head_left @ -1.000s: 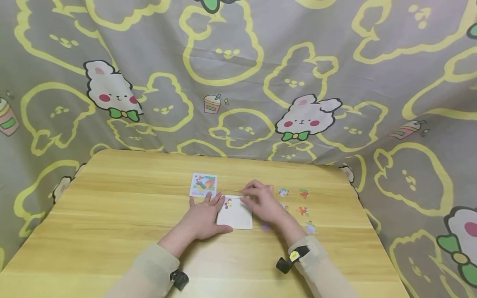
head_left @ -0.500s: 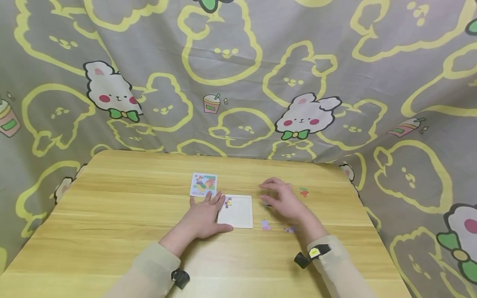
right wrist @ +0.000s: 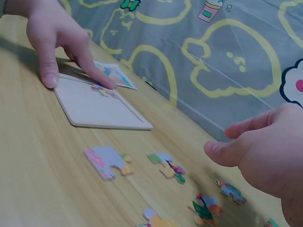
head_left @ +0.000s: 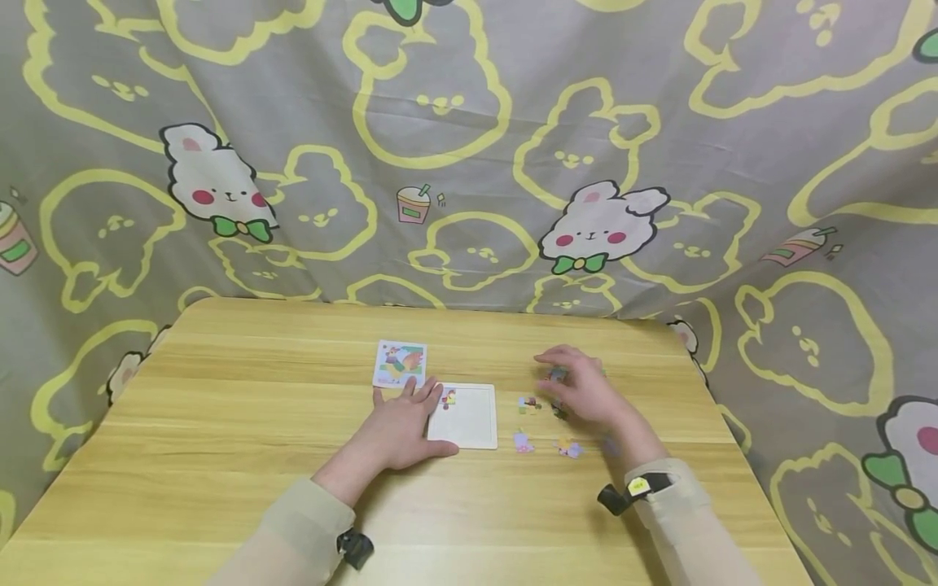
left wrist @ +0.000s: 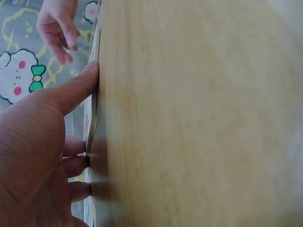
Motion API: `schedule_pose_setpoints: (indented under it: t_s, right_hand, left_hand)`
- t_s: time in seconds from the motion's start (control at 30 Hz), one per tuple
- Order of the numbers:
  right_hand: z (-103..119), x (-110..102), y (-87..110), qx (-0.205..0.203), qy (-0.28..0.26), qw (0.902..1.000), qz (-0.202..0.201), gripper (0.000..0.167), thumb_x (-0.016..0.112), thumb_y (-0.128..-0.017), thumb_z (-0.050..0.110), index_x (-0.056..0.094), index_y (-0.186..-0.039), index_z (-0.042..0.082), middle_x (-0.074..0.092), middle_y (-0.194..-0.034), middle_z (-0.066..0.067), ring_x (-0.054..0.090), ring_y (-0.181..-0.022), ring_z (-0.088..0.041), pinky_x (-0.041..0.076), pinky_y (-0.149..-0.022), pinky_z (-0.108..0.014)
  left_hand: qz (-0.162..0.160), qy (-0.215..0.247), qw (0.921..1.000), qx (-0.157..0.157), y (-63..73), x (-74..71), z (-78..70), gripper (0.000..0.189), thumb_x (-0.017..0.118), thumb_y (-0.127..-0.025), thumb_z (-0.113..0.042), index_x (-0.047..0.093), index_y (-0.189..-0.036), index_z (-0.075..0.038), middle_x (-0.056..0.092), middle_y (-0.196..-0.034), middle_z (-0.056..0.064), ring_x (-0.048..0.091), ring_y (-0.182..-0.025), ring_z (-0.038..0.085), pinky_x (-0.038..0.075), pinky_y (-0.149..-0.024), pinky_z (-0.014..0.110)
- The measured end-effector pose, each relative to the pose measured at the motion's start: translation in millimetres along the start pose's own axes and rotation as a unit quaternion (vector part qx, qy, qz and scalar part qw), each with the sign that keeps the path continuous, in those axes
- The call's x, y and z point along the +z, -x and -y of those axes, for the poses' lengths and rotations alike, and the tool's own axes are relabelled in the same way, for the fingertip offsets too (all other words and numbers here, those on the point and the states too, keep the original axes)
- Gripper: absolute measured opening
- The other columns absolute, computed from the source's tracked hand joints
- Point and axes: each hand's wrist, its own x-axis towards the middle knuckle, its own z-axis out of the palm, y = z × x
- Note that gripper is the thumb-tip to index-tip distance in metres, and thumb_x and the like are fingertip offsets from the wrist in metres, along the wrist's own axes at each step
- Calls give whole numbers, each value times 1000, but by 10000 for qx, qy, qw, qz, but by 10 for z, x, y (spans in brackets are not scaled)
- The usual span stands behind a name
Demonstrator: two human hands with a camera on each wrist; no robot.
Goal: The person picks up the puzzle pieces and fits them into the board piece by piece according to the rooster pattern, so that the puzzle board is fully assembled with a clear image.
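Observation:
My left hand (head_left: 396,433) lies with spread fingers at the left side of a white square puzzle tray (head_left: 469,427), thumb along its near edge. One colourful jigsaw piece (head_left: 449,398) sits in the tray's upper left corner. My right hand (head_left: 585,392) hovers over loose jigsaw pieces on the right, fingers loosely bent, nothing between thumb and fingers. In the right wrist view, a lilac jigsaw piece (right wrist: 105,161) and a green-and-blue jigsaw piece (right wrist: 167,165) lie near the tray, with a darker jigsaw piece (right wrist: 230,191) below the right hand. Other pieces are partly hidden under that hand.
A square picture card (head_left: 401,358) showing a bird lies just beyond the left fingertips. All of this is on a wooden table (head_left: 242,423). A grey patterned curtain (head_left: 469,187) hangs behind the table's far edge and at the sides.
My right hand has moved right from the tray's upper right corner to above the loose pieces, uncovering pieces beside the tray. The left hand and the tray have stayed put.

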Motion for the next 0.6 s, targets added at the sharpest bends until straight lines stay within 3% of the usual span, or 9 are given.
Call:
schedule_pose_setpoints:
  t_s: [0.4,0.6]
  right_hand:
    - [-218,-39,13,320,126,9994,-8,44,81,-95,16,69,-136,5,67,-134,-6,56,-128,-34,23,-105,-64]
    - [-336,-53,27,577,-1,9983,34,43,80,-96,16,70,-136,4,66,-133,-7,55,-129,-37,11,-110,-75]
  left_hand:
    - [-20,10,10000,0,-5,16,19,108,67,-86,-79,41,-164,-9,33,-170,9,28,-155,43,14,-107,88]
    - [-12,22,10000,2,-5,9,19,108,67,-86,-79,40,-164,-9,33,-170,8,28,-155,43,15,-107,88]
